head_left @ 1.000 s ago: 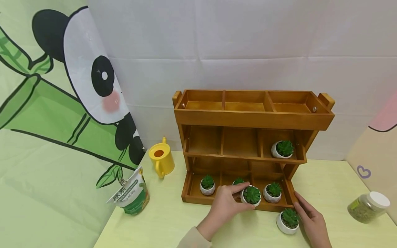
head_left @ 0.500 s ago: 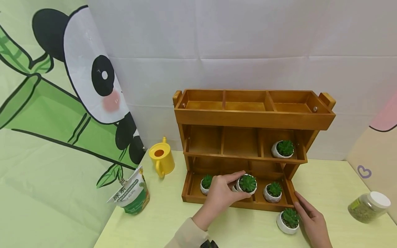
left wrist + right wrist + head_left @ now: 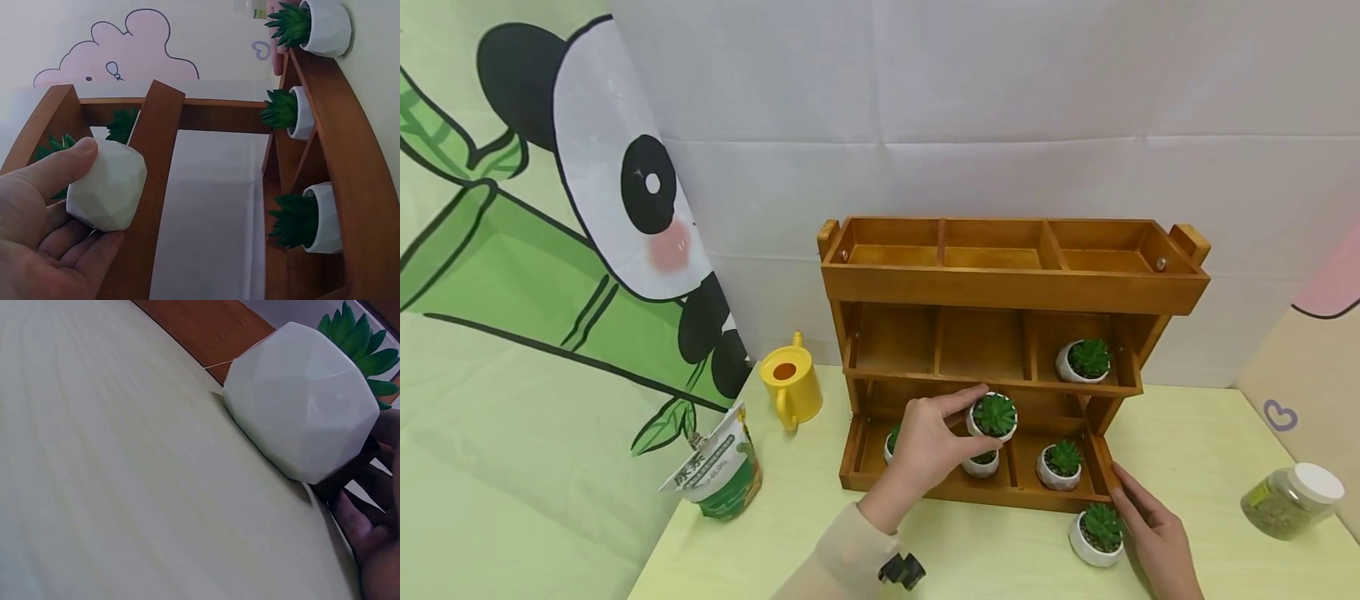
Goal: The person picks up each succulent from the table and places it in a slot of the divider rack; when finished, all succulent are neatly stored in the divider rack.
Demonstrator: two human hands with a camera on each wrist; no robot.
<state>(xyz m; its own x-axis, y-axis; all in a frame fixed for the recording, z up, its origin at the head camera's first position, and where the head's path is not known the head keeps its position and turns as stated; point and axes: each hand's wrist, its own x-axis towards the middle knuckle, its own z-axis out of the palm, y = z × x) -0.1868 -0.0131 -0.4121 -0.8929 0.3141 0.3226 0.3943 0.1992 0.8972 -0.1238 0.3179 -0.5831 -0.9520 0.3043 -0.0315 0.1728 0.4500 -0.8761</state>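
Note:
My left hand (image 3: 917, 446) pinches a potted succulent (image 3: 992, 415) between thumb and fingers. The plant is raised in front of the wooden shelf (image 3: 1015, 287), just below the middle tier's front edge. In the left wrist view its white faceted pot (image 3: 109, 184) shows against the palm side. Fingers of my right hand (image 3: 1157, 533) rest against the shelf's lower right front corner. Beside that hand another potted succulent (image 3: 1096, 537) stands on the table. On the bottom tier, one succulent (image 3: 981, 468) sits in the middle compartment, partly hidden, and another (image 3: 1060, 464) in the right.
A succulent (image 3: 890, 444) in the bottom left compartment is mostly covered by my left hand. The middle tier bears one succulent (image 3: 1084, 361) at right. A yellow watering can (image 3: 793, 387) and a clipped bag (image 3: 722, 471) stand left; a white-lidded jar (image 3: 1292, 500) lies right.
My left hand has lifted the held succulent up and slightly left, from the bottom tier's front edge toward the middle tier. The bottom middle succulent shows below it. My right hand stays put.

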